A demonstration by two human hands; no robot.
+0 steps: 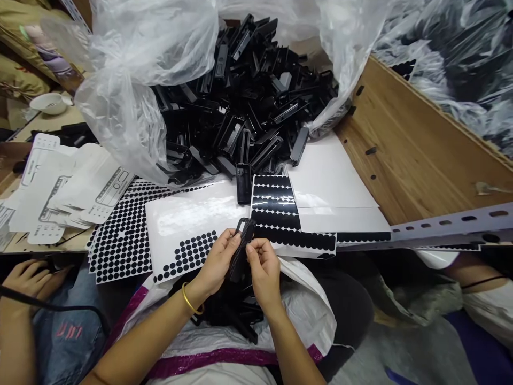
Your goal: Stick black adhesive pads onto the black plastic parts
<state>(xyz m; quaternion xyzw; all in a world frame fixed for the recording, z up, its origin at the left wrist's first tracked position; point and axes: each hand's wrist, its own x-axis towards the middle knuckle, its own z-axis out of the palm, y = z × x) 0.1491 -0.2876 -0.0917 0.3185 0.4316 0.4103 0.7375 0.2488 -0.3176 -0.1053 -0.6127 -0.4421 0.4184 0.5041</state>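
My left hand, with a yellow bangle at the wrist, is closed on a slim black plastic case that has a light rectangular window near its top. My right hand pinches at the case's right edge; whether a small piece sits between its thumb and finger is hidden. Just beyond lie a white sheet with black round stickers and a sheet of larger black stickers. Below my hands, a white woven sack on my lap holds more black cases.
A plastic-lined box with a heap of black cases stands ahead. Dotted sticker sheets and white printed cards lie left. A wooden board bounds the right. A co-worker's hands rest at left; another person's arm is at right.
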